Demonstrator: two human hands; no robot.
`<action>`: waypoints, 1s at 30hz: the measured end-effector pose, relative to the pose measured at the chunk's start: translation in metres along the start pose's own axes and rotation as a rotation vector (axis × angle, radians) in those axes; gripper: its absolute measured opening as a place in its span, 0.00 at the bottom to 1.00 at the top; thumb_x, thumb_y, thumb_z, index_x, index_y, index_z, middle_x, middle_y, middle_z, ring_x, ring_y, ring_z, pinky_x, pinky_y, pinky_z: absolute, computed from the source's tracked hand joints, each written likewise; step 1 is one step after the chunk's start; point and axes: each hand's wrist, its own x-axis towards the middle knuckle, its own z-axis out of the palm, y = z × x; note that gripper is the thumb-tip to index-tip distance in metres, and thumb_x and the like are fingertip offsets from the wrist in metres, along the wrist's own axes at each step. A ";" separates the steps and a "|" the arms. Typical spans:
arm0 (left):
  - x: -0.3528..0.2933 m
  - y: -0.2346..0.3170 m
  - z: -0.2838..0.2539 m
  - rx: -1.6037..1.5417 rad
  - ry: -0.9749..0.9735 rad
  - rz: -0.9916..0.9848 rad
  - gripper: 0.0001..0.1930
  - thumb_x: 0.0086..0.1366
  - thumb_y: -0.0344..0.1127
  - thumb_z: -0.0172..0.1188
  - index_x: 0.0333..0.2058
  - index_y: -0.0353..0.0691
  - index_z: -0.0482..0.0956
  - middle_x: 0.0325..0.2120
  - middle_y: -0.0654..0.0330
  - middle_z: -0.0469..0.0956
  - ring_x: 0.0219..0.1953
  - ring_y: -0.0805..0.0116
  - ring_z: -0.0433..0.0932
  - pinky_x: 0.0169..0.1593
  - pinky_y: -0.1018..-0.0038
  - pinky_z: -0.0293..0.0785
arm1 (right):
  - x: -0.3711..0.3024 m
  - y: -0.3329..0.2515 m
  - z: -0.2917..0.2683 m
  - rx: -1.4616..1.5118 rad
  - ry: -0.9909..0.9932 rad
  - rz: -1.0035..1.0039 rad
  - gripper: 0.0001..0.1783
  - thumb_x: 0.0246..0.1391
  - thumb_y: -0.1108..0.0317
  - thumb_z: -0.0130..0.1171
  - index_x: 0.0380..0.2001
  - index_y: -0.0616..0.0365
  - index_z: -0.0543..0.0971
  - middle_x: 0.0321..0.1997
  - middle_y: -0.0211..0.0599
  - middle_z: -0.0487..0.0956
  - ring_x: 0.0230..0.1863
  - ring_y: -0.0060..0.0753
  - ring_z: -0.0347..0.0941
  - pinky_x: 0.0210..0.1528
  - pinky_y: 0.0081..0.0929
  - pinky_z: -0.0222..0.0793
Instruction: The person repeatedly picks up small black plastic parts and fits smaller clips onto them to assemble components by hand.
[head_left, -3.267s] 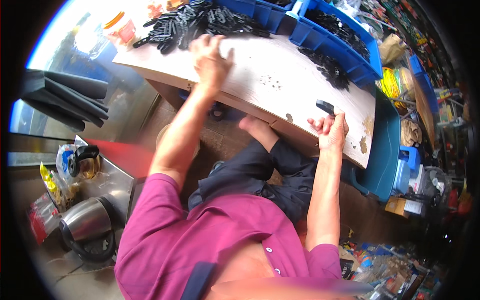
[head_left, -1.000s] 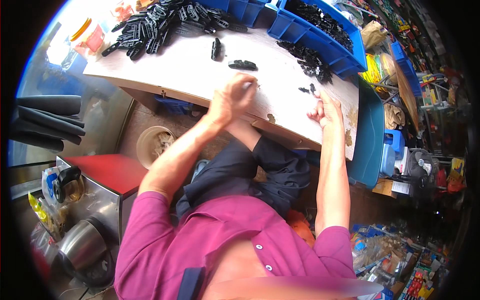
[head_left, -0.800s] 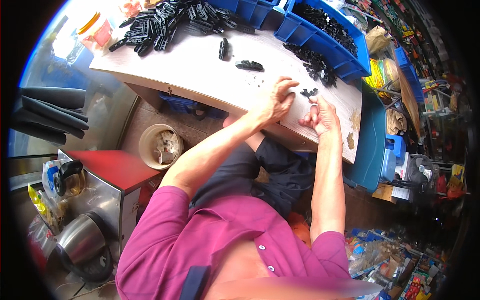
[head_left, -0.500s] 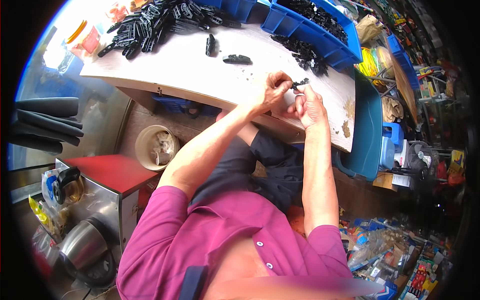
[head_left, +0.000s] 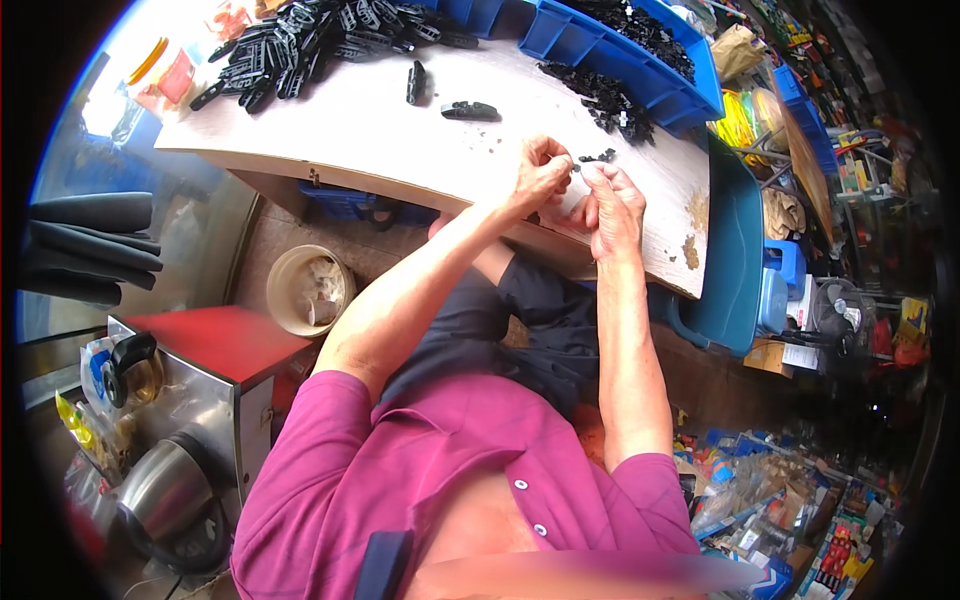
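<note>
Left hand point(head_left: 541, 178): fingertips together
Right hand point(head_left: 614, 208): curled beside small black parts point(head_left: 602, 156), grip unclear
Table point(head_left: 360, 120): two long black pieces point(head_left: 469, 111)

- Bare left hand point(head_left: 543, 172) and bare right hand point(head_left: 615, 205), fingers curled, fingertips near each other, upper centre of frame
- Tiny black piece point(head_left: 576, 169) between fingertips; can't tell which hand grips it
- Two long black plastic parts point(head_left: 469, 111), apart on whitish worn tabletop point(head_left: 350, 125), top centre
- Heap of similar black parts point(head_left: 290, 55), upper left
- Blue plastic bin point(head_left: 575, 45), upper right
</note>
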 end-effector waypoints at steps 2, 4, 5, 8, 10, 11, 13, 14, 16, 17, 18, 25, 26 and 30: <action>-0.003 0.010 -0.006 0.207 0.043 0.069 0.11 0.61 0.35 0.61 0.38 0.34 0.76 0.22 0.58 0.77 0.22 0.73 0.76 0.24 0.78 0.73 | -0.001 0.002 -0.003 -0.030 -0.008 -0.002 0.14 0.52 0.68 0.63 0.40 0.62 0.73 0.08 0.26 0.65 0.08 0.23 0.63 0.15 0.26 0.69; -0.008 0.033 -0.036 1.066 0.379 0.346 0.18 0.61 0.41 0.62 0.43 0.34 0.75 0.26 0.53 0.79 0.23 0.64 0.79 0.27 0.72 0.76 | -0.008 -0.002 0.003 0.083 -0.003 0.011 0.12 0.54 0.66 0.62 0.37 0.60 0.74 0.08 0.27 0.65 0.09 0.24 0.66 0.16 0.31 0.74; -0.005 0.032 -0.054 1.231 0.458 0.515 0.19 0.60 0.44 0.62 0.43 0.34 0.75 0.29 0.51 0.79 0.26 0.60 0.79 0.32 0.69 0.76 | -0.008 -0.002 0.003 0.079 -0.021 0.015 0.11 0.55 0.65 0.62 0.35 0.58 0.74 0.08 0.27 0.65 0.10 0.26 0.69 0.18 0.37 0.77; -0.002 0.052 -0.072 1.480 0.465 0.646 0.22 0.60 0.50 0.60 0.42 0.37 0.76 0.32 0.50 0.78 0.33 0.53 0.77 0.44 0.63 0.73 | -0.009 -0.002 0.001 0.060 0.016 0.023 0.10 0.56 0.64 0.61 0.35 0.58 0.73 0.07 0.26 0.65 0.11 0.26 0.70 0.17 0.36 0.77; -0.010 0.062 -0.067 1.556 0.330 0.442 0.18 0.60 0.47 0.61 0.40 0.39 0.77 0.31 0.51 0.77 0.36 0.54 0.75 0.46 0.63 0.71 | -0.009 -0.003 0.003 0.054 0.020 0.030 0.10 0.56 0.63 0.61 0.34 0.57 0.74 0.08 0.26 0.65 0.12 0.27 0.71 0.17 0.36 0.77; -0.010 0.055 -0.070 1.537 0.321 0.549 0.13 0.59 0.42 0.61 0.37 0.40 0.76 0.30 0.52 0.77 0.34 0.53 0.74 0.45 0.63 0.70 | -0.009 -0.003 0.003 0.043 0.028 0.038 0.10 0.56 0.63 0.61 0.34 0.57 0.74 0.08 0.25 0.65 0.12 0.27 0.72 0.17 0.36 0.77; -0.014 0.053 -0.070 1.558 0.283 0.562 0.11 0.58 0.40 0.61 0.36 0.40 0.76 0.30 0.53 0.77 0.34 0.53 0.75 0.46 0.63 0.69 | -0.009 -0.002 0.004 0.050 0.022 0.028 0.10 0.56 0.63 0.61 0.35 0.57 0.74 0.08 0.25 0.65 0.13 0.27 0.72 0.17 0.36 0.77; -0.016 0.051 -0.071 1.576 0.246 0.575 0.09 0.58 0.37 0.61 0.35 0.40 0.76 0.31 0.53 0.77 0.34 0.53 0.75 0.47 0.63 0.69 | -0.010 -0.001 0.004 0.054 0.016 0.019 0.10 0.56 0.63 0.61 0.35 0.57 0.74 0.08 0.25 0.65 0.13 0.27 0.73 0.17 0.36 0.77; -0.010 0.048 -0.077 1.529 0.190 0.604 0.10 0.56 0.34 0.61 0.37 0.41 0.76 0.33 0.54 0.77 0.38 0.53 0.75 0.48 0.63 0.68 | -0.010 -0.002 0.006 0.060 0.018 0.014 0.10 0.56 0.63 0.61 0.35 0.57 0.74 0.08 0.25 0.66 0.13 0.28 0.73 0.17 0.36 0.78; -0.011 0.044 -0.079 1.462 0.207 0.623 0.10 0.57 0.34 0.60 0.38 0.41 0.76 0.34 0.54 0.77 0.39 0.53 0.75 0.49 0.63 0.68 | -0.010 -0.002 0.007 0.065 0.021 0.009 0.10 0.56 0.63 0.61 0.35 0.57 0.74 0.09 0.25 0.66 0.13 0.28 0.73 0.17 0.36 0.78; -0.013 0.047 -0.075 1.391 0.215 0.643 0.10 0.57 0.33 0.60 0.38 0.41 0.76 0.34 0.54 0.77 0.40 0.53 0.75 0.50 0.63 0.68 | -0.010 -0.002 0.004 0.066 0.028 0.006 0.10 0.56 0.63 0.61 0.35 0.57 0.74 0.09 0.25 0.66 0.13 0.28 0.73 0.17 0.36 0.78; -0.025 0.049 -0.081 1.388 0.337 0.704 0.12 0.57 0.32 0.62 0.41 0.39 0.76 0.30 0.60 0.78 0.34 0.61 0.76 0.40 0.70 0.71 | -0.010 0.001 0.004 0.179 0.027 -0.021 0.09 0.56 0.66 0.60 0.36 0.60 0.75 0.10 0.28 0.68 0.14 0.28 0.73 0.18 0.36 0.77; -0.026 0.042 -0.080 1.388 0.339 0.706 0.12 0.57 0.32 0.62 0.41 0.39 0.76 0.30 0.60 0.78 0.34 0.61 0.76 0.40 0.70 0.71 | -0.012 0.000 0.007 0.200 0.026 -0.018 0.09 0.56 0.67 0.60 0.36 0.60 0.75 0.11 0.29 0.68 0.15 0.28 0.73 0.20 0.38 0.78; -0.040 0.031 -0.033 0.458 0.173 0.235 0.12 0.59 0.34 0.65 0.41 0.40 0.78 0.27 0.67 0.74 0.27 0.82 0.68 0.30 0.82 0.68 | -0.017 -0.002 0.018 0.321 0.016 -0.033 0.08 0.55 0.69 0.60 0.36 0.60 0.75 0.12 0.29 0.69 0.17 0.25 0.72 0.24 0.33 0.78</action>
